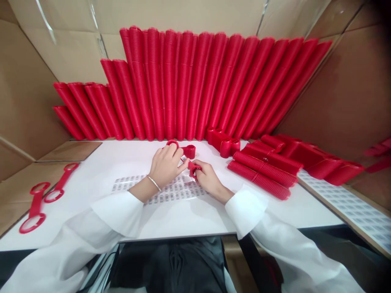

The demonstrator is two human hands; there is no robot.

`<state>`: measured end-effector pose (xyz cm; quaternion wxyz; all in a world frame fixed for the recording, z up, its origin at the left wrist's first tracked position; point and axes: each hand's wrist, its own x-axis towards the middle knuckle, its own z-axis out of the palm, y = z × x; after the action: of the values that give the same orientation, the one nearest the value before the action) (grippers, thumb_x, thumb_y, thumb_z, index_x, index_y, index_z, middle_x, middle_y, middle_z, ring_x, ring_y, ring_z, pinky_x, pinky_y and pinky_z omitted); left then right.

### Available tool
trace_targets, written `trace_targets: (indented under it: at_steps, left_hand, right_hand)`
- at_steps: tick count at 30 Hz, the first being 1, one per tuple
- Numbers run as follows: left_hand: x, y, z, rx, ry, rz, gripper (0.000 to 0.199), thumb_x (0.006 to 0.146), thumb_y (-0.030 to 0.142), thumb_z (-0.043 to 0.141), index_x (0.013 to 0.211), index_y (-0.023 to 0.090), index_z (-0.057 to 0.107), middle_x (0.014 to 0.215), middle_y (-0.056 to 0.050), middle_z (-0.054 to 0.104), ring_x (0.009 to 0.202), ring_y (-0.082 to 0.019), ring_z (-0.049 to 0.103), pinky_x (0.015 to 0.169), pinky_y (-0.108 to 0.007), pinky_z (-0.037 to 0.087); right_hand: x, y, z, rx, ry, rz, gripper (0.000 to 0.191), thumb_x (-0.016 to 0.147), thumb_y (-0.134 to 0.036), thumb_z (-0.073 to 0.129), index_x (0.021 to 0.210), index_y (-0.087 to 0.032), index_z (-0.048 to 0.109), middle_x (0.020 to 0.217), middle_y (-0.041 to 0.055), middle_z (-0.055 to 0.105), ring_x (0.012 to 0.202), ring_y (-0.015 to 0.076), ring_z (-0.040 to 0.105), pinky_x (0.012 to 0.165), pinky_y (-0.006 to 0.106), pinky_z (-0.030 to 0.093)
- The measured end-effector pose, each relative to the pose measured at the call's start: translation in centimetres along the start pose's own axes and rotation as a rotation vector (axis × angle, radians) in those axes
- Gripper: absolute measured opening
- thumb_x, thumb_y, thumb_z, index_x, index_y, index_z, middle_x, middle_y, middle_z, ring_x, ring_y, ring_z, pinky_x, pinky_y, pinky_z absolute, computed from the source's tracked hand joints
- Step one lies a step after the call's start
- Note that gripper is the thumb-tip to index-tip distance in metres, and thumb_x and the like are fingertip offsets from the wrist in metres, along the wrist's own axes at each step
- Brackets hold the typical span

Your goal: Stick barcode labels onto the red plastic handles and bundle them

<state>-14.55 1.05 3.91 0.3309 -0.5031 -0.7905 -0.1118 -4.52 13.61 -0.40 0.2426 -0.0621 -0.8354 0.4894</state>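
Note:
My right hand (pixel 209 178) is closed on a red plastic piece with a ring end (pixel 194 170), held above the table. The fingers of my left hand (pixel 167 162) are bent and closed, with the thumb reaching the near part of that piece. A small whitish bit (pixel 183 158) shows by the left fingertips; whether they grip it is hidden. Just behind the hands lies a short stack of red ring-ended pieces (pixel 190 151), partly covered by my left hand. Beneath both hands lies a sheet of small printed labels (pixel 171 196).
Tall columns of stacked red pieces (pixel 183 89) lean against the cardboard wall (pixel 189 16). More red stacks (pixel 259 175) lie at right, beside another label sheet (pixel 351 207). Two flat red double-ring pieces (pixel 36 207) lie at left on the white table (pixel 91 175).

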Motion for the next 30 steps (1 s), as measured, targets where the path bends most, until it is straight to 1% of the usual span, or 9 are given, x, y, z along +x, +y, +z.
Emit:
trace_targets:
  at_steps: [6, 9, 13, 15, 18, 21, 24, 26, 30]
  left_hand:
    - [0.6, -2.1, -0.3, 0.019, 0.006, -0.161, 0.041, 0.089, 0.045, 0.037, 0.111, 0.015, 0.054, 0.094, -0.012, 0.056, 0.088, -0.026, 0.053, 0.075, -0.034, 0.038]
    - [0.3, -3.0, 0.0, -0.130, -0.036, -0.144, 0.040, 0.091, 0.043, 0.032, 0.111, 0.016, 0.054, 0.093, -0.010, 0.059, 0.089, -0.023, 0.054, 0.079, -0.033, 0.040]
    - [0.0, -3.3, 0.5, -0.419, 0.011, -0.170, 0.035, 0.093, 0.028, 0.027, 0.118, 0.015, 0.045, 0.108, -0.009, 0.059, 0.098, -0.021, 0.054, 0.086, -0.032, 0.040]
    - [-0.1, -3.2, 0.5, -0.512, 0.032, -0.193, 0.032, 0.090, 0.023, 0.028, 0.117, 0.014, 0.042, 0.106, -0.010, 0.059, 0.095, -0.020, 0.055, 0.083, -0.032, 0.041]
    - [-0.2, -2.7, 0.2, -0.527, 0.020, -0.156, 0.022, 0.084, 0.017, 0.035, 0.101, 0.015, 0.048, 0.093, -0.008, 0.059, 0.087, -0.019, 0.055, 0.076, -0.031, 0.041]
    - [-0.4, -2.3, 0.1, -0.480, -0.171, -0.153, 0.015, 0.082, 0.024, 0.040, 0.077, 0.018, 0.052, 0.072, -0.004, 0.058, 0.068, -0.018, 0.053, 0.064, -0.028, 0.038]
    - [-0.7, -2.0, 0.9, -0.455, -0.404, -0.167, 0.030, 0.086, 0.035, 0.038, 0.067, 0.018, 0.055, 0.058, -0.003, 0.054, 0.059, -0.017, 0.052, 0.058, -0.027, 0.034]
    - [-0.9, -2.1, 1.7, -0.436, -0.471, -0.157, 0.024, 0.085, 0.031, 0.041, 0.078, 0.019, 0.060, 0.063, -0.004, 0.058, 0.062, -0.019, 0.055, 0.059, -0.027, 0.035]
    - [-1.3, -2.5, 3.1, -0.429, -0.538, -0.081, 0.023, 0.078, 0.024, 0.051, 0.095, 0.019, 0.065, 0.093, -0.009, 0.062, 0.073, -0.020, 0.059, 0.066, -0.029, 0.042]
  right_hand:
    - [-0.1, -0.2, 0.3, 0.057, -0.019, 0.070, 0.019, 0.065, -0.012, 0.033, 0.066, -0.018, 0.051, 0.057, -0.0019, 0.052, 0.053, 0.0114, 0.047, 0.054, 0.023, 0.037]
    - [0.0, -0.6, 0.1, 0.109, 0.003, 0.148, 0.018, 0.064, -0.013, 0.033, 0.064, -0.018, 0.049, 0.054, -0.0025, 0.049, 0.046, 0.0101, 0.044, 0.047, 0.022, 0.035]
    - [0.2, -1.3, -0.5, 0.194, 0.024, 0.291, 0.018, 0.063, -0.012, 0.032, 0.066, -0.018, 0.049, 0.048, -0.0042, 0.044, 0.036, 0.0088, 0.038, 0.037, 0.021, 0.029]
    - [0.4, -1.3, -0.9, 0.217, 0.040, 0.342, 0.019, 0.063, -0.012, 0.033, 0.069, -0.018, 0.050, 0.048, -0.0043, 0.044, 0.033, 0.0082, 0.036, 0.034, 0.021, 0.026]
    - [0.9, -0.7, -1.7, 0.257, 0.112, 0.366, 0.020, 0.063, -0.015, 0.034, 0.073, -0.018, 0.050, 0.051, -0.0038, 0.047, 0.032, 0.0082, 0.037, 0.031, 0.021, 0.024]
    - [1.3, -0.2, -2.4, 0.252, 0.180, 0.338, 0.021, 0.061, -0.014, 0.035, 0.074, -0.017, 0.051, 0.047, -0.0053, 0.043, 0.033, 0.0088, 0.039, 0.032, 0.020, 0.027]
    - [1.3, 0.1, -2.6, 0.206, 0.155, 0.352, 0.022, 0.060, -0.012, 0.035, 0.073, -0.017, 0.051, 0.043, -0.0064, 0.040, 0.032, 0.0092, 0.039, 0.033, 0.020, 0.028]
    - [1.1, 0.4, -2.3, 0.181, 0.091, 0.361, 0.021, 0.061, -0.011, 0.035, 0.072, -0.018, 0.051, 0.042, -0.0060, 0.042, 0.031, 0.0093, 0.038, 0.032, 0.020, 0.026]
    - [0.6, 1.7, -1.4, 0.092, -0.006, 0.360, 0.018, 0.064, -0.010, 0.036, 0.069, -0.017, 0.051, 0.041, -0.0050, 0.043, 0.030, 0.0098, 0.039, 0.031, 0.020, 0.026]
